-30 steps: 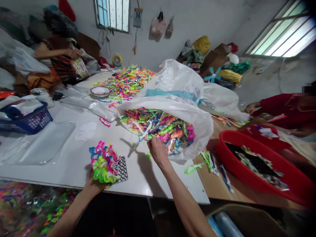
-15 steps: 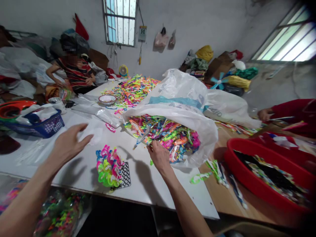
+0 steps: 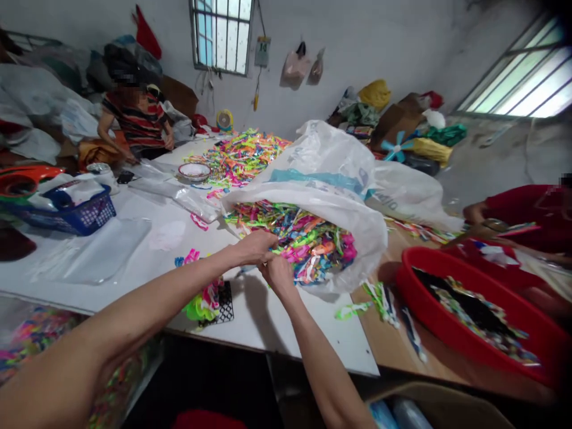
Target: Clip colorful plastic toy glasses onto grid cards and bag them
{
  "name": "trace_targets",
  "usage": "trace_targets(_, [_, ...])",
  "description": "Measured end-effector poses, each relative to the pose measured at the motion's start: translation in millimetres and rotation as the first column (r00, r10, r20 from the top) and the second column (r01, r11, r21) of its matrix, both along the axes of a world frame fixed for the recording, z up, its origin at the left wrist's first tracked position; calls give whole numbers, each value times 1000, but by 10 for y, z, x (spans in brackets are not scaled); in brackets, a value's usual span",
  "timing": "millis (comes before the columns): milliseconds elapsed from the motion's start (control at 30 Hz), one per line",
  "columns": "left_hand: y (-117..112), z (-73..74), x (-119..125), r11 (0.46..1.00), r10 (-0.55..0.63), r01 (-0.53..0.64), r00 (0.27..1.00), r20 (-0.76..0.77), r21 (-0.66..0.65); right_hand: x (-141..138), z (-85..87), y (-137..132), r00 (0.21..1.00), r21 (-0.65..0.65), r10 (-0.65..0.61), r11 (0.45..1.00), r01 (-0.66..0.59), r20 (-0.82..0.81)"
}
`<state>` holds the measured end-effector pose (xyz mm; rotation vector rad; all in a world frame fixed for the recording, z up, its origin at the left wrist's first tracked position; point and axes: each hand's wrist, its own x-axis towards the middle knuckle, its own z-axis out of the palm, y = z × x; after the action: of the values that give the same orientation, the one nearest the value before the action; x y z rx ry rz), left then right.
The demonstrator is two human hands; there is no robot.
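Left hand (image 3: 257, 247), earlier raised open over the tabletop (image 3: 344, 339), now brought across to meet the right hand (image 3: 276, 271); fingers of both drawn in, anything gripped hidden, cannot tell; front edge nearest, white surface showing between right hand and edge; stack (image 3: 202, 308), frilled pink and green, on black grid (image 3: 227, 304), partly behind left arm (image 3: 156, 301); coloured pieces (image 3: 319, 247), glossy, tangled, filling mouth of white bag (image 3: 330, 164) at the hands; bag print illegible; wall calendar (image 3: 263, 52), reading "14".

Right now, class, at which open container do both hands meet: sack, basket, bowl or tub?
The front white sack, mouth showing colourful pieces. Left hand and right hand meet there; blue basket, bowl and red tub stand apart.
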<state>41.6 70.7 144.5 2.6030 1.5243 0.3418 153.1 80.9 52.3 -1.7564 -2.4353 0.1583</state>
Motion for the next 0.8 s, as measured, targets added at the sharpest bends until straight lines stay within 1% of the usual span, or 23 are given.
trace_targets(67, [-30,-27,16,998,-42,40,998,-51,-44,13,-114,15,995,-59,-35,998,30,-91])
trace_targets(100, [-8,-31,8,997,-41,36,996,-75,-71,28,-164,22,990,-85,-53,995,42,-130])
trace_targets(167, [86,-16,-55,994,1,-15,992,-127,-110,81,-245,32,964,-148,-97,987,61,-248])
trace_targets(200, [138,3,-116,991,33,-53,988,-154,-124,116,-275,29,932,-192,-124,980,61,-339])
trace_targets(267, [194,58,-290,983,118,-143,973,-199,-113,180,-325,-15,838,-275,-183,960,41,-514])
trace_targets(333, [133,119,-498,978,196,-206,961,-193,-31,197,-388,-132,732,-329,-198,944,-38,-652])
trace_targets(400, [-43,149,-685,965,261,-255,954,-150,58,137,-499,-308,648,-330,-144,927,-176,-748])
trace_targets(433, [-154,141,-758,953,301,-294,943,-140,70,79,-577,-403,616,-329,-114,912,-247,-779])
trace_targets(467, [-266,116,-813,938,347,-344,924,-159,47,8,-668,-490,599,-328,-88,895,-303,-796])
trace_targets(500, [-370,73,-849,918,387,-396,901,-197,-7,-70,-765,-562,601,-331,-71,882,-335,-796])
trace_targets(567, [-525,-44,-874,869,431,-477,861,-271,-132,-219,-948,-645,613,-326,-64,888,-325,-787])
trace_targets(633, [-597,-158,-855,834,456,-513,848,-272,-202,-330,-1065,-652,604,-287,-49,909,-303,-795])
trace_targets(667, [-607,-198,-838,825,474,-524,845,-248,-211,-371,-1087,-640,625,-272,-30,916,-296,-780])
trace_targets(700, [-606,-223,-821,817,495,-537,840,-222,-210,-404,-1084,-626,672,-263,-1,921,-288,-740])
trace_targets(733, [-600,-233,-806,810,511,-547,836,-200,-214,-436,-1060,-619,740,-257,38,925,-281,-672])
trace_targets(800, [-587,-222,-783,804,517,-542,841,-161,-247,-507,-971,-633,868,-239,130,932,-272,-480])
